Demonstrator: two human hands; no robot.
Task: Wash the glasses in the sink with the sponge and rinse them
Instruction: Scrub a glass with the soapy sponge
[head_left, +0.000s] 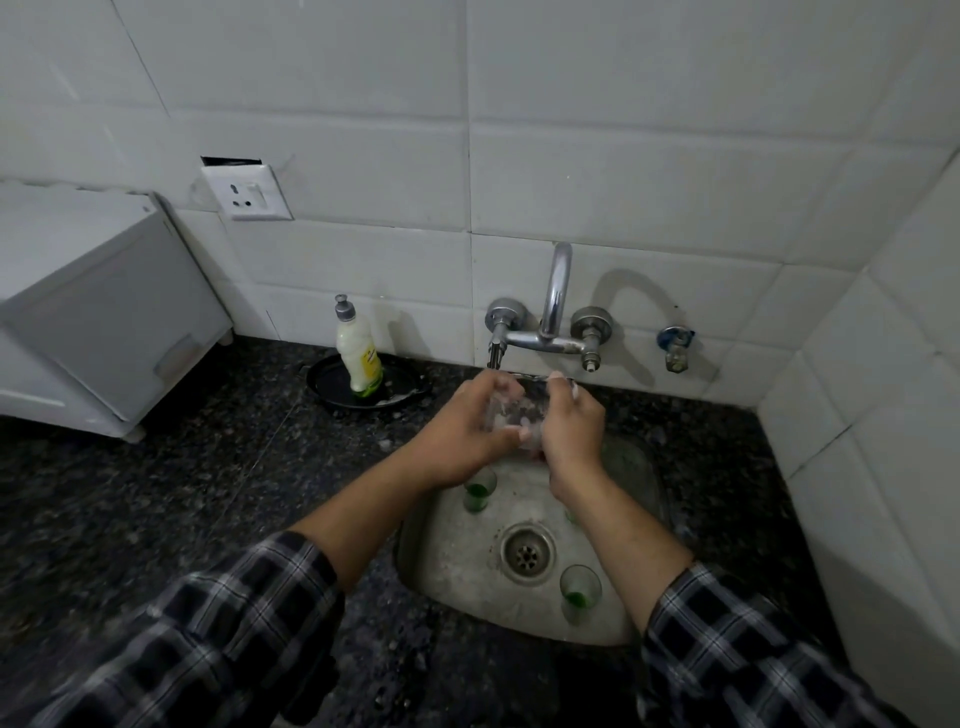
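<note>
Both hands are raised over the back of the steel sink (457, 566), under the tap (550, 312). My left hand (462, 426) grips a clear soapy glass (511, 410) from the left. My right hand (569, 431) curls round its right side, fingers at the rim. No sponge is visible. Two small glasses with green liquid stand in the basin: one (478, 491) near my left wrist, another (579, 592) at the front right by the drain (527, 553). A third green bit (571, 515) peeks from under my right forearm.
A dish soap bottle (358, 353) stands on a black plate (332, 387) left of the tap on the dark granite counter (208, 483). A white appliance (98, 312) sits at the far left. A small blue valve (675, 345) is on the tiled wall at right.
</note>
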